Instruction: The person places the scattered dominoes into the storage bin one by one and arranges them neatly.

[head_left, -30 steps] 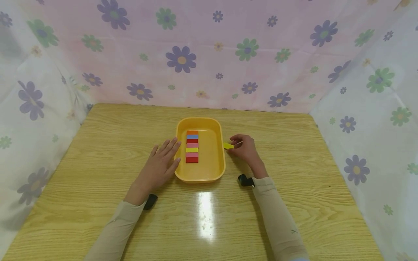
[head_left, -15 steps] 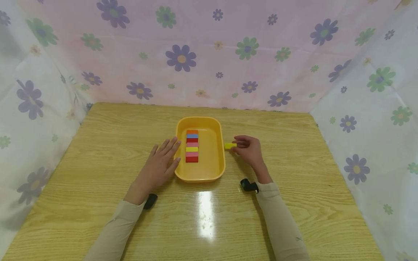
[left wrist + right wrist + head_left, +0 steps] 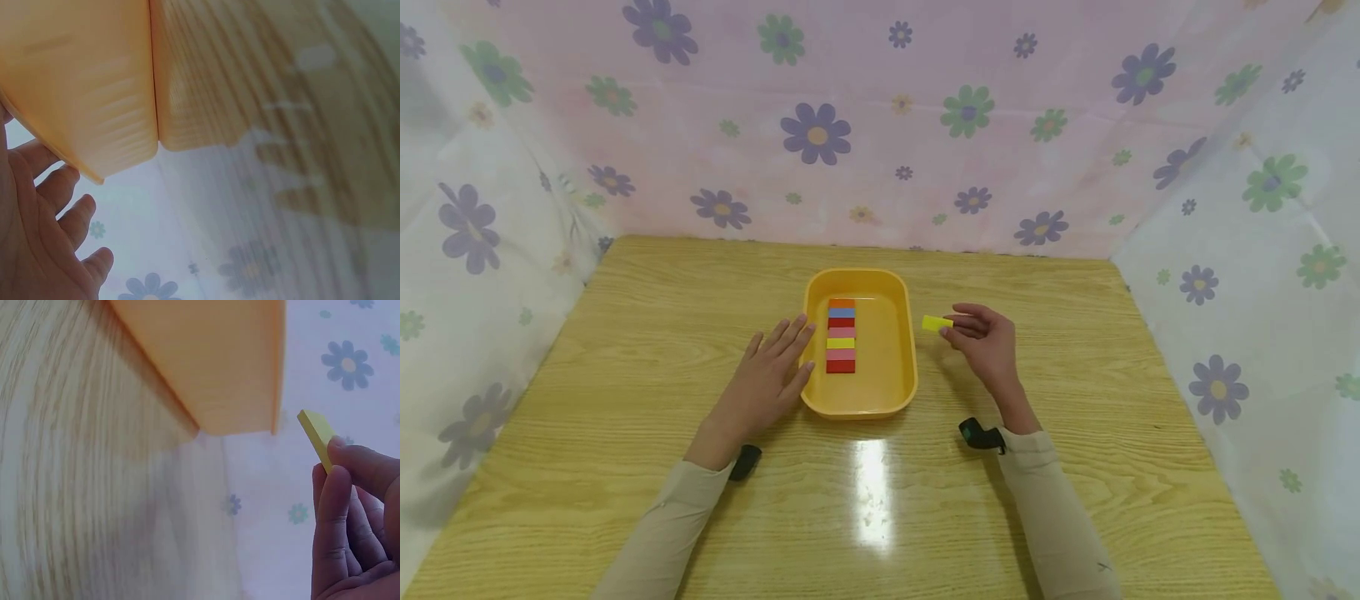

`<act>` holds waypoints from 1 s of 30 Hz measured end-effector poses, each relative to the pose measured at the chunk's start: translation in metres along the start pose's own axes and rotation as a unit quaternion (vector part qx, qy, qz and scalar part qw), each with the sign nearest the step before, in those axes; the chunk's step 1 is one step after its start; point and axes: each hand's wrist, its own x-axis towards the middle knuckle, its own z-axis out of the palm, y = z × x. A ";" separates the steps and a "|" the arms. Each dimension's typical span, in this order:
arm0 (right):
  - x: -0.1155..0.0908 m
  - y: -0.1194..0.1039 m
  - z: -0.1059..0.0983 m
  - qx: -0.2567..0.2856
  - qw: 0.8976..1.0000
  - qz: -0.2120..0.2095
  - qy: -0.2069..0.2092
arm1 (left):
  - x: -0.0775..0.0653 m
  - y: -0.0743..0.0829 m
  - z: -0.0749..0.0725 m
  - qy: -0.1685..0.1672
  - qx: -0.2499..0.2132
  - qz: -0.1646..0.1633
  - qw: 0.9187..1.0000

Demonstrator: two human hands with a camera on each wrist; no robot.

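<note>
A yellow-orange plastic tray (image 3: 880, 358) stands in the middle of the table. Inside it, along its left half, runs a column of several flat coloured blocks (image 3: 841, 333): orange, blue, red, pink and yellow ones. My left hand (image 3: 760, 383) lies with fingers extended against the tray's left rim, and the left wrist view has its fingers by the tray wall (image 3: 81, 75). Just right of the tray, my right hand (image 3: 990, 346) pinches a thin yellow block (image 3: 936, 323) between thumb and fingers. The right wrist view shows this block (image 3: 317, 434) raised, one end sticking out from the fingertips.
The wooden table (image 3: 1075, 350) spreads out on both sides of the tray. Flower-printed cloth (image 3: 880, 125) hangs behind the table and along its sides. A black wrist camera (image 3: 981, 434) sits at the right cuff, another black camera (image 3: 747, 463) at the left.
My right hand has drawn back to the right, away from the tray, and lifted slightly with the yellow block. The left hand and the blocks in the tray stay put.
</note>
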 end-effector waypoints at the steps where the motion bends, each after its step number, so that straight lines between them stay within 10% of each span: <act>1: -0.001 -0.002 0.000 0.008 1.000 -0.006 0.001 | 0.000 0.000 0.000 0.000 0.000 0.000 1.000; 30: -0.032 -0.028 0.069 0.046 0.996 -0.024 -0.072 | 0.000 0.000 -0.004 -0.009 -0.001 -0.006 1.000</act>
